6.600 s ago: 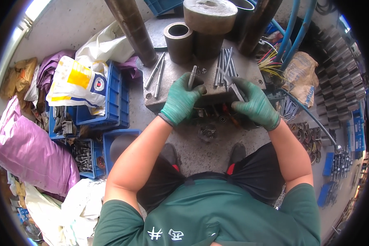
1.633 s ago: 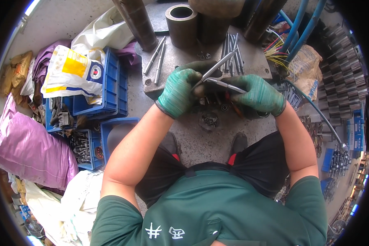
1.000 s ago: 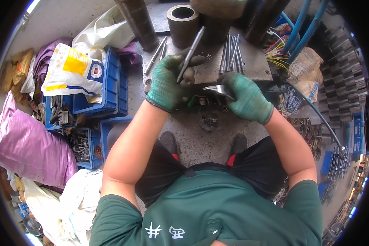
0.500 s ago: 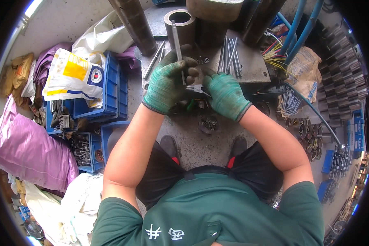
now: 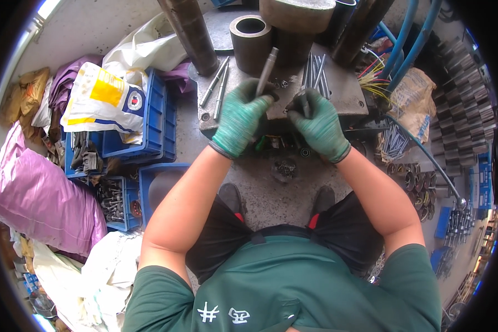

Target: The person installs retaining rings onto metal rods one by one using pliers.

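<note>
My left hand (image 5: 239, 120), in a green work glove with dark fingers, is closed around a metal rod (image 5: 267, 72). The rod tilts up and away, its far end clear of the bench. My right hand (image 5: 321, 123), gloved alike, has its thumb and fingers pinched together; a small dark piece seems to show there, too small to name. Both hands are over the front edge of a steel bench block (image 5: 346, 106), a short gap between them. Beyond them lie a few small metal rings (image 5: 283, 84). Loose rods rest at the left (image 5: 214, 83) and in a pile at the right (image 5: 318, 72).
A thick steel tube (image 5: 250, 47) and heavy posts (image 5: 188, 36) stand behind the hands. Blue crates (image 5: 163, 119) and a purple sack (image 5: 44, 193) are at the left. Blue hoses (image 5: 402, 50), long bolts (image 5: 393, 139) and stacked metal parts (image 5: 459, 99) line the right.
My hands have moved apart, the right one turning its fingers upward. The rod in my left hand now leans to the right instead of left. A second, thin rod no longer shows between the hands.
</note>
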Demonstrator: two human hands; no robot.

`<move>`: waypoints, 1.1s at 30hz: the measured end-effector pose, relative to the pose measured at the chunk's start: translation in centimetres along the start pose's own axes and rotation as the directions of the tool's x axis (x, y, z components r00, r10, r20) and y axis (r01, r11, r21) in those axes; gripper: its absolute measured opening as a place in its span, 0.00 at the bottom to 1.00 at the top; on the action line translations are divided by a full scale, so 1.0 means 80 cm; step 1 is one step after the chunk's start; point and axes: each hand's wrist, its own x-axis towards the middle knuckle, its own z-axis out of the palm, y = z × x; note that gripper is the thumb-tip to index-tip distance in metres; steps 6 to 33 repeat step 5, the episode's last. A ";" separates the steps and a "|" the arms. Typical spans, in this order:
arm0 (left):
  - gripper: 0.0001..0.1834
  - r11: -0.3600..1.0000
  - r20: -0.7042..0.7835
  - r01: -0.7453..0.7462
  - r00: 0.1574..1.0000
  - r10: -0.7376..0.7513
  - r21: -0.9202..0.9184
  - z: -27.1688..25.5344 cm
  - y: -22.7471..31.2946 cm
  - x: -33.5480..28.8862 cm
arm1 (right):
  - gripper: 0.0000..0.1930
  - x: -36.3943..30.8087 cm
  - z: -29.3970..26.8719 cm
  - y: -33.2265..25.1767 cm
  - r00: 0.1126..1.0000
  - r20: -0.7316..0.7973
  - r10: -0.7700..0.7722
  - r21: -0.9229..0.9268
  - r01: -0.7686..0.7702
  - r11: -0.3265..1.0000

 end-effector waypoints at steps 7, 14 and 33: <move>0.21 0.964 0.106 0.185 0.972 -0.208 0.193 0.021 0.013 -0.011 | 0.13 0.004 -0.017 -0.010 0.976 0.036 0.214 0.394 -0.211 0.894; 0.21 0.964 0.106 0.185 0.972 -0.208 0.193 0.021 0.013 -0.011 | 0.13 0.004 -0.017 -0.010 0.976 0.036 0.214 0.394 -0.211 0.894; 0.21 0.964 0.106 0.185 0.972 -0.208 0.193 0.021 0.013 -0.011 | 0.13 0.004 -0.017 -0.010 0.976 0.036 0.214 0.394 -0.211 0.894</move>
